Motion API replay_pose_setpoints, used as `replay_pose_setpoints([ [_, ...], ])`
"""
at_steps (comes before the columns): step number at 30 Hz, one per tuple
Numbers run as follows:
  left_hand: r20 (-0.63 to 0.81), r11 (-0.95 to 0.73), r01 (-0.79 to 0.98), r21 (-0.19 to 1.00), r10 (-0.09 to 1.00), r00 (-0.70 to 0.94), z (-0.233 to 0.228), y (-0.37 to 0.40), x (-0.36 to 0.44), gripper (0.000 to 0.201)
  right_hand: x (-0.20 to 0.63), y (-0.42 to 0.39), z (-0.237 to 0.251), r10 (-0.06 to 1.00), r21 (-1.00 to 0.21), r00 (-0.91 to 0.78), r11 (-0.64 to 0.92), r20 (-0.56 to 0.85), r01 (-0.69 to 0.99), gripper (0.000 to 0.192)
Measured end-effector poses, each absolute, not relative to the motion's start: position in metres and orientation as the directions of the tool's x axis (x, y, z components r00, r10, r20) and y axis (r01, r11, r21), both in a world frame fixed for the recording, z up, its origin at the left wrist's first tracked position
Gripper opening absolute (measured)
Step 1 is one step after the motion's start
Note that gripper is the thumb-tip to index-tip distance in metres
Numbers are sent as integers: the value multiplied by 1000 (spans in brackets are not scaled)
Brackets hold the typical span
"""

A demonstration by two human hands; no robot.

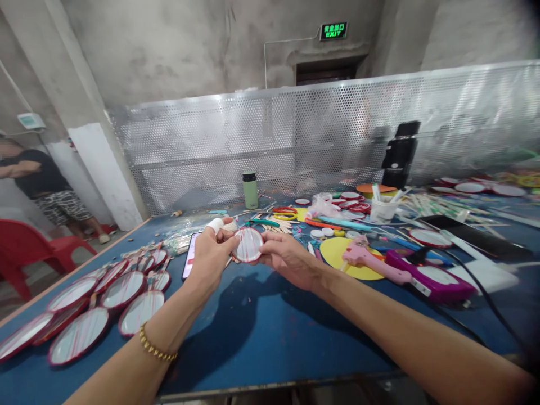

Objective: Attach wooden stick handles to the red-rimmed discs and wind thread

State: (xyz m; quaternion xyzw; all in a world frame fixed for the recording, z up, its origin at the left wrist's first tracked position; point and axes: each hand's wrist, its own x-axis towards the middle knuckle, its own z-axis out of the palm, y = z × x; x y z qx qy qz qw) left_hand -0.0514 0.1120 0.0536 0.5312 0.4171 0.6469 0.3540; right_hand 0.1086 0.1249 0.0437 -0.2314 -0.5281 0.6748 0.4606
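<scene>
Both my hands hold a small round red-rimmed disc, white with pinkish streaks, above the blue table. My left hand pinches its left edge, and a white wrap or piece shows at the fingers; I cannot tell which. On the right edge, the fingers of my right hand are closed. Beneath my left wrist lies a phone with a lit screen. Left of it, several larger red-rimmed discs overlap, some with short sticks.
A pink glue gun rests partly on a yellow round sheet, beside a purple device with cables. Farther back are a green bottle, a white cup and a perforated metal screen. A person stands at far left.
</scene>
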Motion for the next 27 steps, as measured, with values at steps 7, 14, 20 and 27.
replay_pose_setpoints([
  [7, 451, -463, 6, 887, 860, -239, 54, 114, -52, 45, 108, 125, 43, 900, -883, -416, -82, 134, -462, 8],
  [14, 424, -444, -50, 895, 880, -213, 54, 109, -49, 48, 107, 131, 38, 914, -883, -383, -68, 131, -464, 6],
  [20, 375, -402, -146, 904, 909, -181, 55, 105, -45, 52, 103, 129, 42, 911, -883, -383, -49, 151, -467, 11],
  [27, 366, -392, -190, 900, 917, -158, 58, 106, -47, 58, 106, 137, 40, 928, -919, -336, 18, 162, -394, 5],
])
